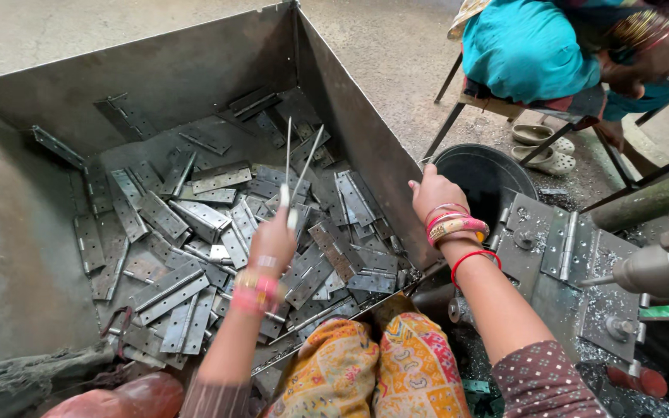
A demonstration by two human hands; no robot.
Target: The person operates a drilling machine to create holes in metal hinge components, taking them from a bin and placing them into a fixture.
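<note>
My left hand point(274, 241) is raised over a big steel bin point(156, 77) and grips two thin metal rods point(297, 164) that point up and away from me. The hand is blurred. Under it lies a heap of flat grey metal hinges point(195, 224) filling the bin's floor. My right hand point(433, 192) reaches over the bin's right wall towards a black bucket point(485, 179); its fingers are curled and I cannot see anything in it. Both wrists wear pink and red bangles.
To the right stands a machine with a hinged steel plate point(563, 248) strewn with metal shavings, and a spindle point(652, 271). Another person in a teal garment point(532, 46) sits on a stool at the top right, sandals point(540, 147) beside it. Patterned orange cloth point(381, 371) covers my knees.
</note>
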